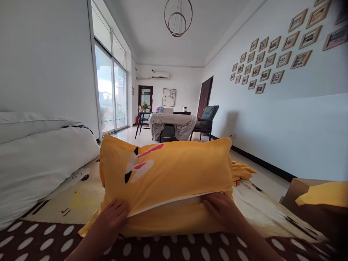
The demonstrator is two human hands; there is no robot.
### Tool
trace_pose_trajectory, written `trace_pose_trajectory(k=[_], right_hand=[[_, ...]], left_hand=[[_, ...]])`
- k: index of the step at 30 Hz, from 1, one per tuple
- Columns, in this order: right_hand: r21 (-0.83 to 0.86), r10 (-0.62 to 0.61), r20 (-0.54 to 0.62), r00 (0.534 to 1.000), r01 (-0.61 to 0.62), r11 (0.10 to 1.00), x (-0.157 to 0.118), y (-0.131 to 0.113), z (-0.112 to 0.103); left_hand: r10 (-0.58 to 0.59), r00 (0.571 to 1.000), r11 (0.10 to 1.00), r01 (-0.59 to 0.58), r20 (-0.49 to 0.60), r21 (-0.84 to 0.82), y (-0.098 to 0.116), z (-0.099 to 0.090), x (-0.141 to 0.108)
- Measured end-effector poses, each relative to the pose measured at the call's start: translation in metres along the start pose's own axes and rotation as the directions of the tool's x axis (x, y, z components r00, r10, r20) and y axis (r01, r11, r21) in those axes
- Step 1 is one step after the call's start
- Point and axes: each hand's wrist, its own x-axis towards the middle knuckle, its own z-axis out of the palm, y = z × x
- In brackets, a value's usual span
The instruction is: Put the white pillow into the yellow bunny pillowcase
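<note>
A plump pillow in a yellow pillowcase [179,170] with a rabbit-like print sits upright before me. Along its near side runs a white-edged slit, perhaps a zip, with a paler strip showing below it. My left hand [115,217] is closed on the cloth at the slit's left end, fingers curled. At the right end, my right hand [219,208] has its bent fingers on the edge of the slit; the fingertips are partly hidden.
Under the pillow lies a brown and cream patterned blanket [58,210]. White bedding [40,156] is heaped at left. More yellow cloth [241,170] lies behind the pillow, and another yellow piece [324,194] rests on a cardboard box [295,188]. Farther off stand a covered table [172,119] and a chair [208,119].
</note>
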Motion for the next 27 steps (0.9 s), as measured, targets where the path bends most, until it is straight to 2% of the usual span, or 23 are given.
trace_pose_trajectory(k=[4,6,8,9,11,14,17,20,24,27], right_hand=[[0.175,0.073,0.105,0.992,-0.090,0.980,-0.010,0.022,-0.022],[0.288,0.145,0.017,0.989,-0.144,0.947,-0.013,0.028,-0.034],[0.353,0.261,-0.093,0.961,-0.214,0.911,-0.012,0.037,-0.047],[0.355,0.303,-0.106,0.947,-0.249,0.901,-0.010,0.041,-0.053],[0.314,0.319,-0.046,0.947,-0.289,0.904,-0.005,0.046,-0.064],[0.243,0.219,0.109,0.970,-0.240,0.940,0.006,0.041,-0.073],[0.169,0.097,0.188,0.977,-0.129,0.977,0.012,0.029,-0.067],[0.103,0.080,0.197,0.977,-0.101,0.990,0.012,0.027,-0.049],[0.182,0.102,0.132,0.986,-0.125,0.975,0.011,0.042,-0.022],[0.255,0.110,0.108,0.988,-0.134,0.958,0.010,0.052,-0.011]], left_hand=[[-0.004,1.000,1.000,0.003,-0.022,-0.007,-0.004,-0.003,-0.001],[0.006,1.000,1.000,-0.006,-0.020,0.000,-0.005,-0.005,0.000],[0.016,1.000,1.000,-0.015,-0.013,0.007,-0.005,-0.008,0.001],[0.016,1.000,1.000,-0.016,-0.010,0.012,-0.004,-0.009,0.001],[0.014,1.000,1.000,-0.014,-0.002,0.026,-0.004,-0.010,0.001],[0.008,1.000,0.998,-0.008,-0.004,0.059,-0.004,-0.007,0.001],[0.007,0.999,0.995,-0.003,-0.040,0.101,-0.004,-0.002,0.000],[0.011,0.999,0.993,-0.005,-0.049,0.117,-0.005,-0.001,0.001],[-0.015,0.999,0.996,0.012,0.036,0.085,-0.007,-0.002,-0.001],[-0.060,0.995,0.994,0.052,0.083,0.097,-0.010,-0.003,0.000]])
